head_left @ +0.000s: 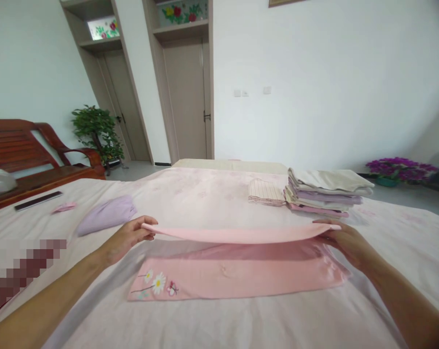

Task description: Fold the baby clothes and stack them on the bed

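A pink cloth (241,276) with embroidered daisies at its left end lies on the bed in front of me. Its far edge is lifted off the bed as a long strip that sags in the middle. My left hand (137,230) pinches the strip's left end between thumb and fingers. At the opposite end, my right hand (337,235) grips the other corner, its fingers partly hidden by the fabric. The lower layer stays flat on the sheet (204,203). I cannot tell what kind of garment or cloth it is.
Folded clothes (328,191) are stacked at the back right, beside a striped folded cloth (266,191). To the left lie a lavender cloth (108,214), a small pink item (64,208) and a dark flat bar (38,200). Beyond the bed stands a wooden bench (55,165).
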Tool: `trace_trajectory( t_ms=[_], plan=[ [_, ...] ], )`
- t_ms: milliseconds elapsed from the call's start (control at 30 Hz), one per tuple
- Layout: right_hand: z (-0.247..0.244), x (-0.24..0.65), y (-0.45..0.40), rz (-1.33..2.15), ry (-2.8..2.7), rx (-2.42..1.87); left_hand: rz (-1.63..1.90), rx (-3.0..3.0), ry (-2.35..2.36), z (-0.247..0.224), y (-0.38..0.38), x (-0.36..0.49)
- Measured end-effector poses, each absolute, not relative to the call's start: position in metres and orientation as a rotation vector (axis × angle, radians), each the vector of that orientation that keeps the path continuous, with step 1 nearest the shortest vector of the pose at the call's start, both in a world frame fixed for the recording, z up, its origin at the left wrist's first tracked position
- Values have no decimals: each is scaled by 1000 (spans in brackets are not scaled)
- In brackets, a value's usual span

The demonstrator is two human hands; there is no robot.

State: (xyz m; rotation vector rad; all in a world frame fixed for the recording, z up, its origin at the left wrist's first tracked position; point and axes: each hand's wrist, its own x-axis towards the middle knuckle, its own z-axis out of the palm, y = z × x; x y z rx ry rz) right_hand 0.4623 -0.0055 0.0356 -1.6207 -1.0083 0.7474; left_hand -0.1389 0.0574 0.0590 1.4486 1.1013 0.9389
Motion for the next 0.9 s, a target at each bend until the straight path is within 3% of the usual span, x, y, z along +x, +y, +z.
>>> trace_trajectory(
  t_ms=[233,667,900],
  plan=[
    [18,467,-23,1092,-799,-1468,805,1648,1194,47,4,-154],
    [21,484,-40,1117,-795,-1511,532,2147,1326,23,-18,-155],
    [9,492,-35,1112,-772,-1502,651,2165,1286,20,-15,-167]
  ],
)
